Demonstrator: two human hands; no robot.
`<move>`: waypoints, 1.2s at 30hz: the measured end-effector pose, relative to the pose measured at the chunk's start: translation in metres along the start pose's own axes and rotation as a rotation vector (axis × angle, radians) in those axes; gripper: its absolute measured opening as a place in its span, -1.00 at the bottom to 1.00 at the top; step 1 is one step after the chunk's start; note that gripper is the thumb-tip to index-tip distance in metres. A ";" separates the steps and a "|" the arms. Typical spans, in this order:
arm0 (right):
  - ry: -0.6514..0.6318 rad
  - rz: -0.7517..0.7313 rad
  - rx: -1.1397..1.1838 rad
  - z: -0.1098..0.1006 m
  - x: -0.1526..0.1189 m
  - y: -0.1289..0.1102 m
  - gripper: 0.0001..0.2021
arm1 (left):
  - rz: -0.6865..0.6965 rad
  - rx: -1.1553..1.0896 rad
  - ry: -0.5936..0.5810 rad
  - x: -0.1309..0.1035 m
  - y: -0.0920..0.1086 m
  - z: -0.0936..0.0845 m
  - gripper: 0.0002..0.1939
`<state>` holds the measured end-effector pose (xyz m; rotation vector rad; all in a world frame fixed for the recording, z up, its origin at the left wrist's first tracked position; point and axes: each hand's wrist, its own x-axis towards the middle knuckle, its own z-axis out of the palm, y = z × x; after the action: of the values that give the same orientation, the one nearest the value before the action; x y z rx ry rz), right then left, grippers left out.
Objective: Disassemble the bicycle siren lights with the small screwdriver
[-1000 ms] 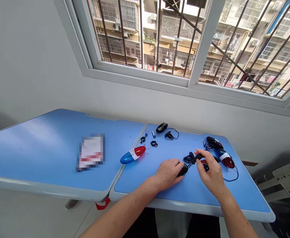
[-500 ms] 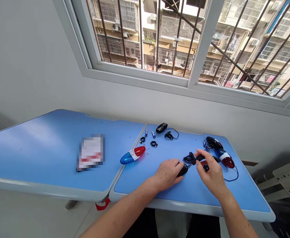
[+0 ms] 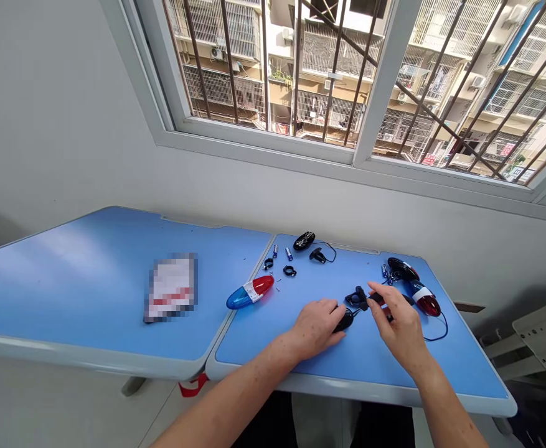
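Note:
My left hand [image 3: 317, 326] is closed over a black oval housing [image 3: 346, 320], pressing it on the blue table. A thin cable runs from the housing towards a black clamp-like bracket [image 3: 357, 298]. My right hand [image 3: 398, 318] pinches a small dark part [image 3: 376, 298] beside that bracket; the fingers hide much of it, so its exact kind is unclear. Behind the right hand lie a blue-and-red light [image 3: 428, 300] with a cord and a black oval unit [image 3: 403, 269]. To the left rests a red-and-blue light cover [image 3: 250, 292].
Black ring clamps [image 3: 290, 270], blue batteries [image 3: 289, 254] and tiny screws lie mid-table. A black oval shell [image 3: 304, 241] with a wired switch [image 3: 318, 255] sits near the wall. On the left table is a blurred packet [image 3: 172, 286]. A barred window rises behind.
My right thumb and fingers have shifted slightly around the dark part, with the hand moving a little to the right. My left hand and the black housing stay in place.

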<state>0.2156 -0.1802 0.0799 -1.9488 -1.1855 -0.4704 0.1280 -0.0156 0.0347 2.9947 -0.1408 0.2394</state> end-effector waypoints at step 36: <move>-0.066 0.131 0.207 -0.006 -0.021 0.014 -0.79 | -0.099 -0.034 -0.097 0.004 -0.007 -0.021 -0.39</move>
<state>0.2176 -0.2006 0.0640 -1.8599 -1.0929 -0.2075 0.1294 -0.0056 0.0549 2.9692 -0.0067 0.0806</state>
